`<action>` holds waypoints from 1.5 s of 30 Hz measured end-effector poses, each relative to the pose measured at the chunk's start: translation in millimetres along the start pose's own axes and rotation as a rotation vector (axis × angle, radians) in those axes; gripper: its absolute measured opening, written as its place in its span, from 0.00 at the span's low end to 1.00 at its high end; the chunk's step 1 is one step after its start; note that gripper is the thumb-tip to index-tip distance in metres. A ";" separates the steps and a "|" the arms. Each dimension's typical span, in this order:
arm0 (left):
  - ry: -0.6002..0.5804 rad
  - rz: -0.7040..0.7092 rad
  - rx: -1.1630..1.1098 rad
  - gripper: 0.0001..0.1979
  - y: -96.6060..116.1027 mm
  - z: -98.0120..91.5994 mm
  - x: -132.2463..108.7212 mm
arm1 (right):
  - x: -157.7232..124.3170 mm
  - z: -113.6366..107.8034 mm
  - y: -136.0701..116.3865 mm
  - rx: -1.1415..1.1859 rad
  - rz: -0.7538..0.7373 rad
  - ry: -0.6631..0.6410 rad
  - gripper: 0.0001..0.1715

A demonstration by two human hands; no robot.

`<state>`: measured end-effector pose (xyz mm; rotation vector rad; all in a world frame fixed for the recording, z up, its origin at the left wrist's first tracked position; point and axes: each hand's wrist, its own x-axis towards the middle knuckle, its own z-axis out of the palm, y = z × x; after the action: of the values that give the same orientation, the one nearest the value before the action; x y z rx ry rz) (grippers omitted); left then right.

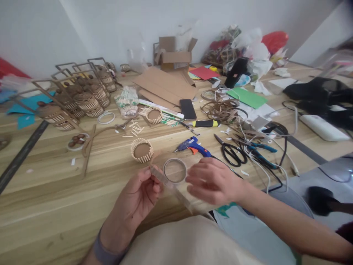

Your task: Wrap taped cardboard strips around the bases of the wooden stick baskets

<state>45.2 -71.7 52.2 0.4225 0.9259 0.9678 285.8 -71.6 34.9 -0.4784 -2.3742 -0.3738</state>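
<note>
My left hand (142, 195) is closed, pinching the end of a flat brown strip (179, 197) between thumb and fingers. The strip slants down to the right, towards my lap. Across from it hovers my right hand (211, 180), its fingers curled and smeared by motion; whether they hold anything is hidden. A round ring with a pale rim (164, 172) lies between the two hands. Beyond my left hand stands a small round basket (142, 150) walled with short wooden sticks around a brown base. A blue hot glue gun (194, 145) lies past my right hand.
Black scissors (233, 152), blue-handled pliers (261, 152) and tangled cables are at the right. Finished stick buckets (88, 101) with handles crowd the back left. A yellow-black utility knife (205, 123), a phone (188, 109) and coiled brown strips (220, 110) lie farther back.
</note>
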 end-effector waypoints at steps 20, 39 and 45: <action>0.116 0.876 1.492 0.07 19.2 -64.8 48.2 | 62.8 -53.7 77.5 0.536 0.651 -0.237 0.14; -0.793 0.390 0.909 0.08 57.0 -50.2 47.2 | 126.8 8.7 78.7 1.119 0.310 -1.129 0.07; -0.604 0.124 0.483 0.23 25.9 -55.9 49.2 | 115.8 7.9 76.2 1.456 0.721 -1.093 0.12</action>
<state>-2.3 -21.0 14.8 1.1241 0.5711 0.6535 232.8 26.9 117.2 -0.7887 -2.3054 2.2174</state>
